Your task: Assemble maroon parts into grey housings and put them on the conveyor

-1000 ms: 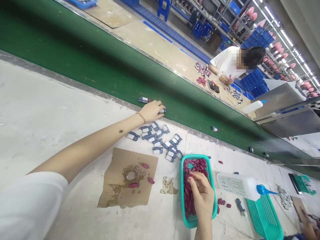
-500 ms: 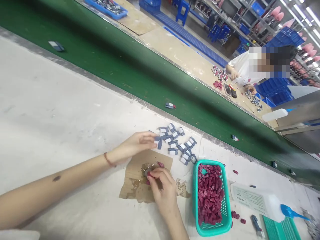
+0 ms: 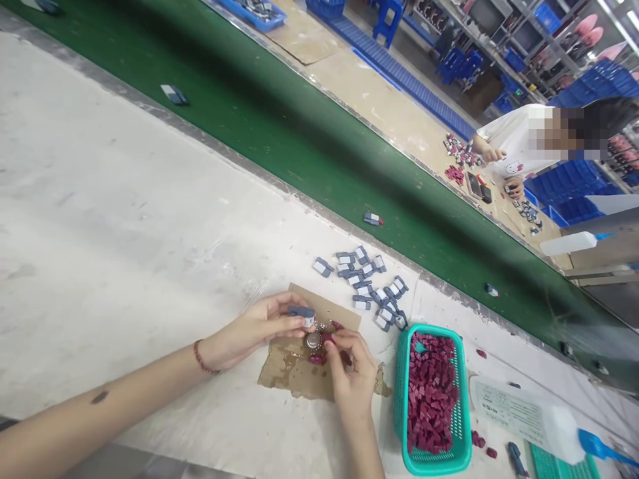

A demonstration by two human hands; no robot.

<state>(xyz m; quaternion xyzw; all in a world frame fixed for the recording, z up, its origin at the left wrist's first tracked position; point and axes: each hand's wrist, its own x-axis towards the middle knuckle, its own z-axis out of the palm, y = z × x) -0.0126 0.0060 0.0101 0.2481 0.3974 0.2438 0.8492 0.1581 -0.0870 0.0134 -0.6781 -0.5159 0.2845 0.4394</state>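
Left hand [image 3: 255, 328] holds a grey block [image 3: 301, 314] in its fingers; right hand [image 3: 353, 372] pinches a red piece [image 3: 328, 338]. Cardboard [image 3: 292, 378] lies beneath, on the bench [image 3: 150, 253].

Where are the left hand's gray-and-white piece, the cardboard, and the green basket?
Gray-and-white piece [image 3: 301, 312]: head view, dark upper side.
Cardboard [image 3: 303, 382]: head view, lower part.
Green basket [image 3: 401, 399]: head view, left wall.

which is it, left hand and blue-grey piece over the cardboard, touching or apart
Touching: head view shows the left hand pinching the piece, thumb against it.
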